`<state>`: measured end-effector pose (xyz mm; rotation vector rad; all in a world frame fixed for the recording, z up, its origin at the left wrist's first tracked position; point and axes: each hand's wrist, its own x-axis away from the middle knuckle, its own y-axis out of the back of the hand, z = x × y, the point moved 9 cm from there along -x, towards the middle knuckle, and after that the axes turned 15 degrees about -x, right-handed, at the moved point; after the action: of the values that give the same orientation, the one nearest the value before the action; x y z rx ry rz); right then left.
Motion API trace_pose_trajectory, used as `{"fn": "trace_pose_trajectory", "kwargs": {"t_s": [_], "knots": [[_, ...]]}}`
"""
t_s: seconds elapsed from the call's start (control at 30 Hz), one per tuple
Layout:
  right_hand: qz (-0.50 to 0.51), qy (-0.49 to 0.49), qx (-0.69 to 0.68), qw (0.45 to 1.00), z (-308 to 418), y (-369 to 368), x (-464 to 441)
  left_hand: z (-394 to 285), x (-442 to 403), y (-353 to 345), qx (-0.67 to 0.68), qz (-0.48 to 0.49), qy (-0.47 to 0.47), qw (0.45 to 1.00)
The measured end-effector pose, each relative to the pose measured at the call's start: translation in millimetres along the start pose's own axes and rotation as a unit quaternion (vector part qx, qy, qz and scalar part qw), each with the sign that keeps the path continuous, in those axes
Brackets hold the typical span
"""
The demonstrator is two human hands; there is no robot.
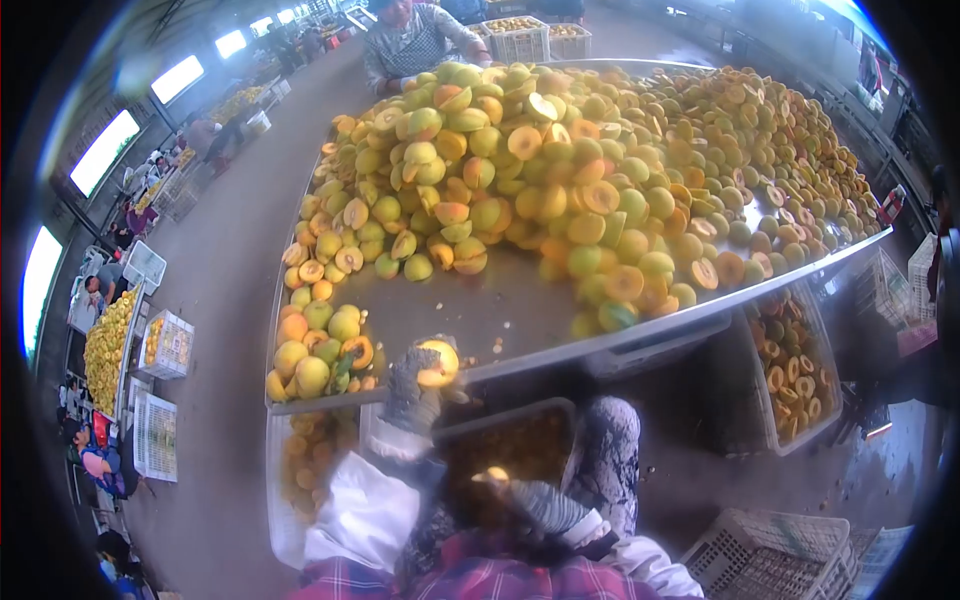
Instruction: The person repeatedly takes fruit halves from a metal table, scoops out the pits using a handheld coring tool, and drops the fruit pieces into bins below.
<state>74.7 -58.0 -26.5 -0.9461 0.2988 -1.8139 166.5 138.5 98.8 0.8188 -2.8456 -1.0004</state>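
My left hand (408, 388), in a grey glove, is at the near edge of the metal table. Its fingers are closed on a cut yellow peach (437, 363) with the flesh showing. Lower down, my right hand (535, 502), also gloved, is over a crate (565, 412) below the table edge. A small yellow peach piece (491, 475) shows at its fingertips, partly blurred. Beside my left hand lies a small group of whole and halved peaches (312, 372). A large heap of green-yellow peaches (600, 200), many halved, covers much of the metal table (430, 315).
A co-worker (420, 45) stands across the table. Crates of peach halves (800, 375) sit under the table's right side, and another white crate (290, 510) is at the lower left. A stacked crate (770, 555) is at the lower right. More workers and crates line the left wall.
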Motion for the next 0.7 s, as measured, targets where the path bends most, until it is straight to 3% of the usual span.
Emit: {"fn": "trace_pose_trajectory", "kwargs": {"t_s": [0.03,0.07,0.2,0.27,0.3,0.43,0.47,0.53,0.6,0.63,0.67,0.7], "knots": [[0.000,0.009,0.012,1.000,3,-3,0,25,28,-20,0.295,0.053,0.174,0.938],[0.000,0.018,0.028,0.999,4,-6,1,23,62,-49,0.556,0.097,0.327,0.758],[0.004,0.043,0.084,0.996,-1,-24,12,12,102,-51,0.510,0.126,0.324,0.787],[0.022,0.067,0.086,0.994,12,-37,34,36,115,-43,0.547,0.013,0.307,0.779],[0.031,0.087,0.080,0.992,22,-44,44,43,118,-40,0.514,0.027,0.299,0.803],[-0.032,0.230,0.021,0.972,67,-52,67,53,130,-52,0.527,0.047,0.288,0.799],[-0.037,0.231,0.022,0.972,66,-48,62,55,130,-49,0.493,0.002,0.265,0.829],[-0.138,0.309,0.331,0.881,74,-33,54,52,134,-45,0.457,-0.040,0.240,0.855],[-0.164,0.329,0.365,0.855,74,-28,47,54,142,-45,0.426,-0.053,0.269,0.862],[-0.154,0.367,0.457,0.796,76,-38,49,75,150,-60,0.425,-0.051,0.269,0.863],[-0.142,0.400,0.543,0.725,74,-48,48,94,158,-38,0.015,-0.195,0.144,0.970],[-0.167,0.337,0.546,0.748,59,-35,32,66,170,-40,-0.398,-0.299,-0.013,0.867]]}}
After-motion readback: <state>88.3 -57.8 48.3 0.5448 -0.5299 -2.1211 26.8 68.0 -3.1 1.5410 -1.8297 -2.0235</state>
